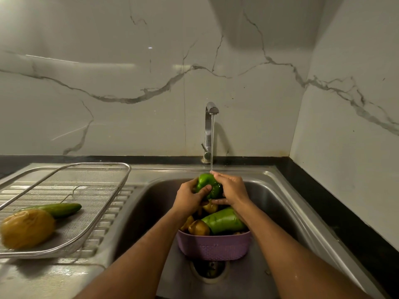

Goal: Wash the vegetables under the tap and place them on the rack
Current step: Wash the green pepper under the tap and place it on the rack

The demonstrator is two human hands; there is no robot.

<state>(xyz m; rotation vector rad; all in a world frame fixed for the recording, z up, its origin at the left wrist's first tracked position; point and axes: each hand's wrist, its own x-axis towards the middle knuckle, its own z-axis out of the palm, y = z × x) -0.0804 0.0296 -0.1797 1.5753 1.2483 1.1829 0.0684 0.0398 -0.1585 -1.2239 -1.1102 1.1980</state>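
1. Water runs in a thin stream from the chrome swan-neck tap (209, 130) at the back of the stainless steel sink (278, 203), landing at the top of a glossy green bell pepper (208, 184) and the fingertips beside it
2. Left hand (191, 196) grips the pepper from its left side, thumb curled across the front of it
3. Right hand (232, 188) wraps the pepper from the right, fingers curled over the top and round the underside; both hands clamped on the same pepper, held above the basin
4. Purple perforated plastic basket (213, 247) sits in the sink bowl directly under the hands, partly over the round drain (210, 269)
5. Basket contents: a large pale green pepper (223, 222) lying on its side, and brownish-yellow potatoes (198, 227) next to it; deeper items too dark to tell
6. Rectangular wire-framed mesh rack (71, 190) rests on the ribbed steel drainboard, left of the bowl
7. On the rack: a dark green cucumber (58, 209) and a wet yellow-brown potato (27, 228), touching each other near the rack's front left
8. White marble-veined wall (129, 83) behind; black counter edge (336, 203) to the right
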